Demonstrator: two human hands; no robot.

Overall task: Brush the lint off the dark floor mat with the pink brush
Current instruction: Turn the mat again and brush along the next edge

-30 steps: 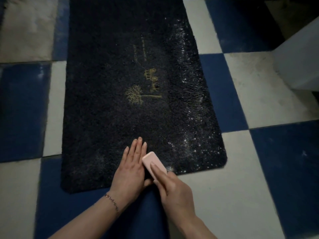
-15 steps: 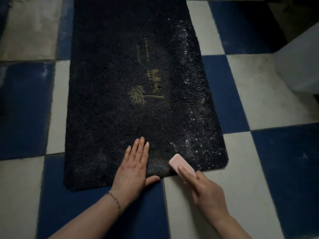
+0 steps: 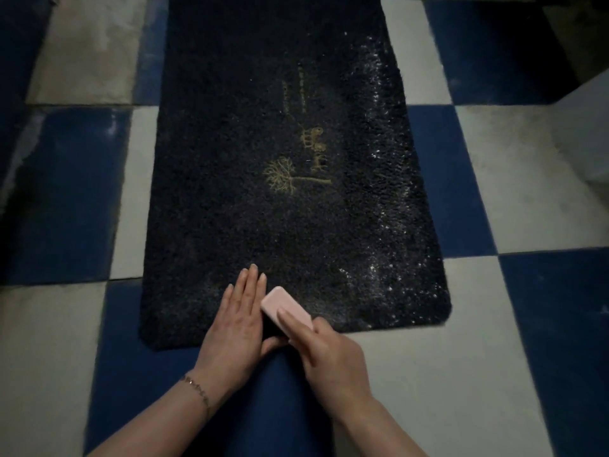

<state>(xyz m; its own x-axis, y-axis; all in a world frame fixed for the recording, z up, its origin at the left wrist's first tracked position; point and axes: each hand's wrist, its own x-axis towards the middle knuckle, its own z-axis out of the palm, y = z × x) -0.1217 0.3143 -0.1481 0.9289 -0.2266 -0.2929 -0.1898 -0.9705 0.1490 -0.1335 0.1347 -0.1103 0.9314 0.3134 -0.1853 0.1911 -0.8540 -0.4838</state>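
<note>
Pink brush [image 3: 286, 307] on dark mat [image 3: 230, 159]

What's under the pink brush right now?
The dark floor mat, near its front edge. The pink brush sits on the pile beside the flat left hand, held by the right hand. Its bristles and any lint beneath are covered.

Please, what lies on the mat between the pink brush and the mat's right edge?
In the head view, only mat pile dotted with white lint lies between the pink brush and the dark floor mat's right edge.
</note>
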